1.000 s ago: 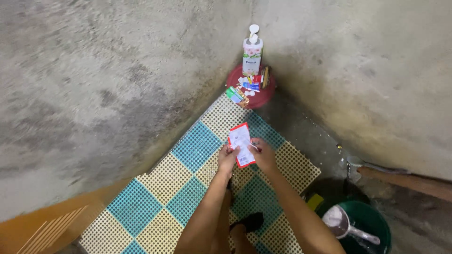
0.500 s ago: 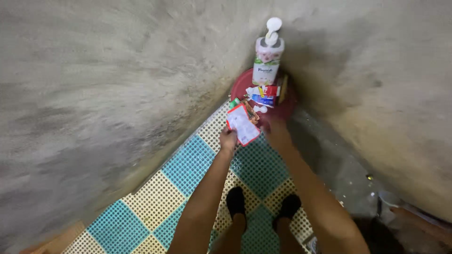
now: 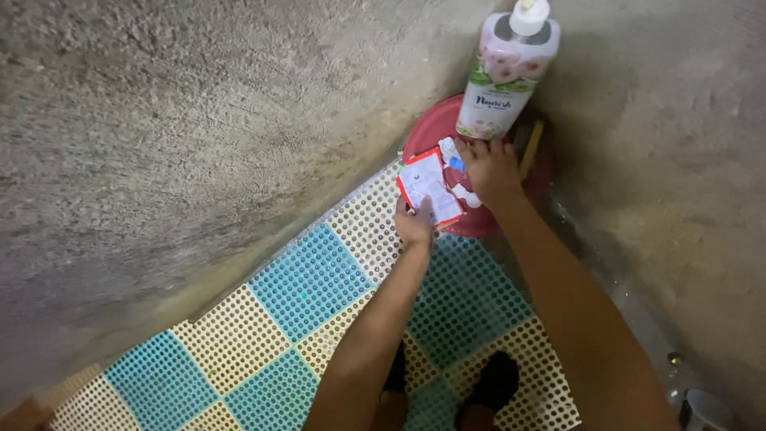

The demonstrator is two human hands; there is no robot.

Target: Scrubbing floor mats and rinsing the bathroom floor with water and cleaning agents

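My left hand (image 3: 416, 224) holds a small red and white sachet (image 3: 428, 187) by its lower edge, just above the rim of a round red basin (image 3: 427, 132) in the corner. My right hand (image 3: 488, 168) reaches into the basin, its fingers spread over small tubes and packets (image 3: 452, 149) lying there. A tall white pump bottle (image 3: 508, 70) with a flowered label stands at the back of the basin, right behind my right hand. A wooden-handled item (image 3: 531, 148) leans inside the basin to the right of that hand.
Two rough concrete walls (image 3: 199, 120) meet at the corner behind the basin. A perforated floor mat (image 3: 311, 279) of blue and cream squares lies underfoot. My feet in dark sandals (image 3: 495, 383) stand on it. Wet bare floor (image 3: 638, 303) runs along the right wall.
I have leaned closer to the corner. My right hand let go of the sachet and went into the red basin. My left hand carried the sachet up to the basin's rim.
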